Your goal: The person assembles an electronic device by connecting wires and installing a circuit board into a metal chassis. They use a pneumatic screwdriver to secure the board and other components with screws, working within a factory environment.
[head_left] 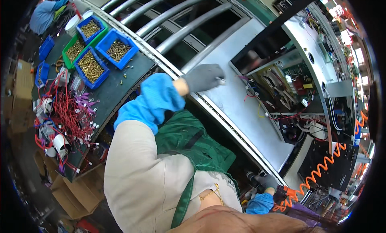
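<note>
Small pale piece (221, 82), blurred, juts from the grey-gloved left hand (204, 78).

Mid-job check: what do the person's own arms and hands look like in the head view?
The left grip wears a dark-grey glove; a bare strip of wrist separates it from a bright-blue, gathered oversleeve over a loose pale-beige sleeve. The right grip, small in view, also shows a grey glove, with a blue cuff behind it.
</note>
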`<control>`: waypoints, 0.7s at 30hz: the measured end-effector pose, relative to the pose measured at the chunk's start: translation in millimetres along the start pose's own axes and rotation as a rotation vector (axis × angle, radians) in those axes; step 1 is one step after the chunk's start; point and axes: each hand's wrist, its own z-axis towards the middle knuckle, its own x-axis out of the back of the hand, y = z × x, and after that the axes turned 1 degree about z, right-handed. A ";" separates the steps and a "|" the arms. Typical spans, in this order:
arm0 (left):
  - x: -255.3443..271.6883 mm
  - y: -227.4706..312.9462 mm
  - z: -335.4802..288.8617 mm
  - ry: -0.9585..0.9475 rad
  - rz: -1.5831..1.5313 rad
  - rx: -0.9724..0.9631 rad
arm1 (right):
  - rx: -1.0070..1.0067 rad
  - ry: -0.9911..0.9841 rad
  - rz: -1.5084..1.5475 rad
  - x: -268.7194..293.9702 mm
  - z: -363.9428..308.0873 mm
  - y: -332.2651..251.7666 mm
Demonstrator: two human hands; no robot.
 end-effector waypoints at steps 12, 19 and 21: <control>285.0 -90.4 -262.0 0.701 1.058 0.906 | 0.060 -0.304 -0.068 -42.3 33.0 5.3; 337.0 -202.6 -249.4 0.391 0.997 1.023 | 0.133 -0.086 -0.209 -44.0 -4.6 -6.5; 345.9 -232.5 -240.5 0.381 1.018 1.044 | 0.061 -0.120 -0.026 -71.1 30.2 11.7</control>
